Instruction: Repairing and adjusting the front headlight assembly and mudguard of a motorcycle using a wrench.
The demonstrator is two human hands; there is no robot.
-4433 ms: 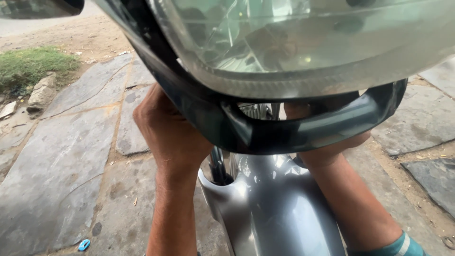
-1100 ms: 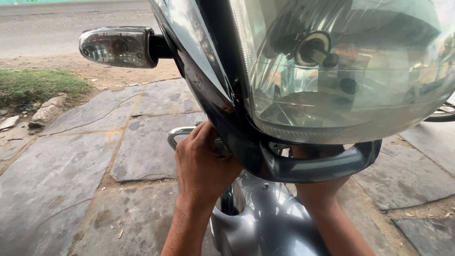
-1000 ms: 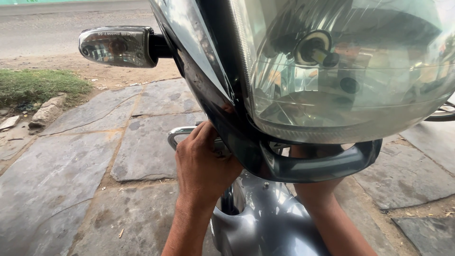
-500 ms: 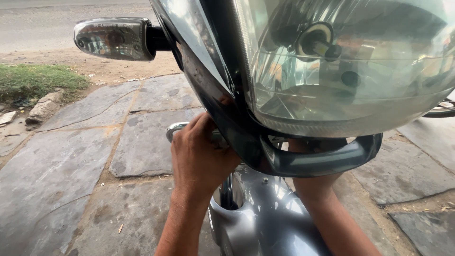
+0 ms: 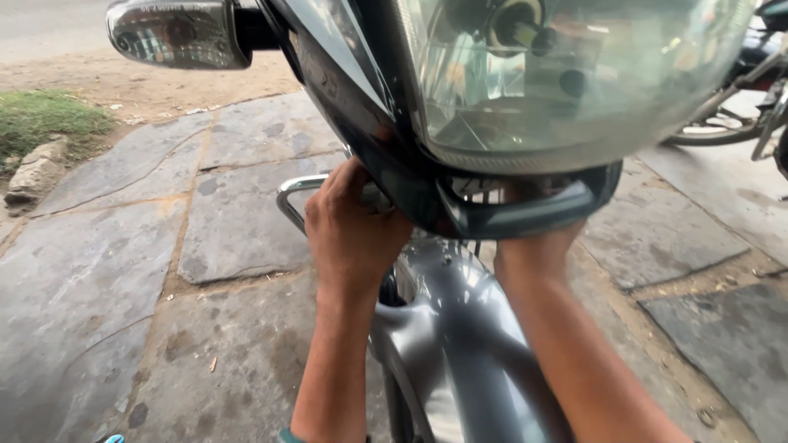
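While the stone pavement spreads in large, rough grey slabs with dirt-filled joints and leaves wide open room to the left, a motorcycle fills the upper and middle view. Its headlight is a broad, rounded dome of clear, glossy plastic, set in a dark, smooth cowl whose lower edge curves into a lip. Below it runs the grey metallic front mudguard, smooth and shiny, narrowing upward. A chrome turn signal juts out at upper left, and a chrome bar bends beside the cowl. The left hand is curled, fingers tucked up behind the cowl's lower edge. The right hand reaches under the lip; its fingers are hidden, so its grip cannot be told.
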